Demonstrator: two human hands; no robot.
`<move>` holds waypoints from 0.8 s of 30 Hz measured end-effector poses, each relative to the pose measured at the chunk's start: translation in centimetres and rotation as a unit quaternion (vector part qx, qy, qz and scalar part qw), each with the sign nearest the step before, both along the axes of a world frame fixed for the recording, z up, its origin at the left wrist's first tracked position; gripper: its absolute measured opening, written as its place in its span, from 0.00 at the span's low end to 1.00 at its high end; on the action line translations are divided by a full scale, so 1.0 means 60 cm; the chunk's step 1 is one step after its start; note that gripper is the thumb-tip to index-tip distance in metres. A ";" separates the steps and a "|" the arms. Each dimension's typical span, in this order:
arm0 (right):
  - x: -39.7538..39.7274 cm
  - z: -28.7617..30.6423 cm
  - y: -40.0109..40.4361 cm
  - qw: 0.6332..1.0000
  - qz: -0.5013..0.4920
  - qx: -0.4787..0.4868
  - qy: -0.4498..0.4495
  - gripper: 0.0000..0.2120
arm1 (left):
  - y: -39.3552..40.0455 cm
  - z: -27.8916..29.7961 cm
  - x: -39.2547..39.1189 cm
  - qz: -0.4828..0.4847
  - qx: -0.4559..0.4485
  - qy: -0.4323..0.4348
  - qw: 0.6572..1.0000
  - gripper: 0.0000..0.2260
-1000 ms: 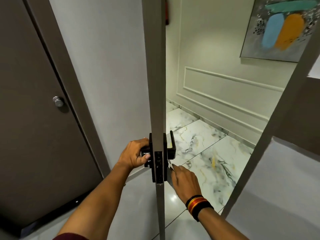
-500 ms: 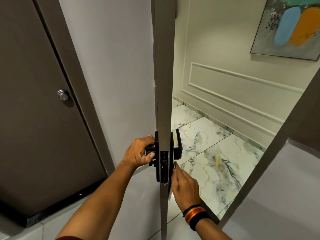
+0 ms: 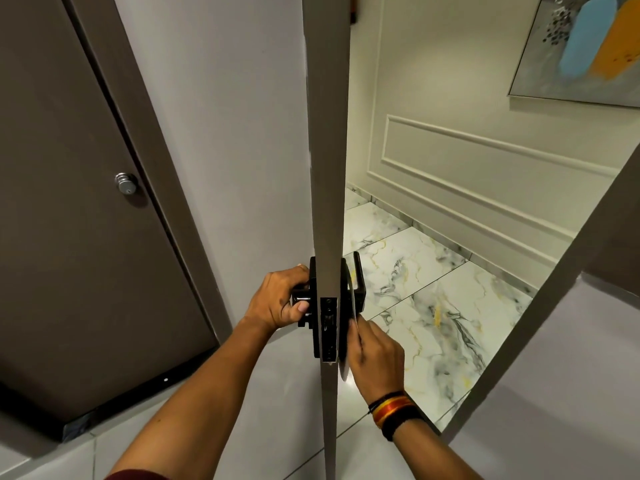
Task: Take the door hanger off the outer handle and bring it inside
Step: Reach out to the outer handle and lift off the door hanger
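Head view: a thin white card door hanger [image 3: 350, 327], seen edge-on, hangs from the black lever outer handle [image 3: 358, 284] on the corridor side of the open grey door [image 3: 325, 133]. Right hand [image 3: 375, 355] pinches the hanger's lower part between fingers and thumb. Left hand [image 3: 277, 301] is wrapped around the black inner handle [image 3: 300, 299].

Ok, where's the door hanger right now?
Head view, right of the door edge: the door hanger hangs from the outer handle, pinched by the right hand.
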State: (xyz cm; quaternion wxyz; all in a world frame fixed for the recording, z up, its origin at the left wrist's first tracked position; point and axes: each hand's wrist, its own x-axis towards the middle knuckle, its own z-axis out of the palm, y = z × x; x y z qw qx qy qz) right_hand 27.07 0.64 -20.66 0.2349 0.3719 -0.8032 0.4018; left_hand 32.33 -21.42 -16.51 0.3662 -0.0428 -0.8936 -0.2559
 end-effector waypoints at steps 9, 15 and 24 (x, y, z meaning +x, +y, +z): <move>-0.112 0.068 -0.015 0.990 0.035 0.117 -0.077 0.25 | 0.004 0.009 0.003 -0.014 0.021 0.000 1.000 0.29; -0.223 0.136 -0.047 0.960 0.007 0.231 -0.158 0.11 | -0.008 0.010 -0.016 -0.048 -0.027 -0.018 0.998 0.32; -0.306 0.258 0.066 0.946 -0.028 0.249 -0.205 0.12 | 0.006 0.021 -0.070 -0.069 -0.112 -0.048 0.990 0.41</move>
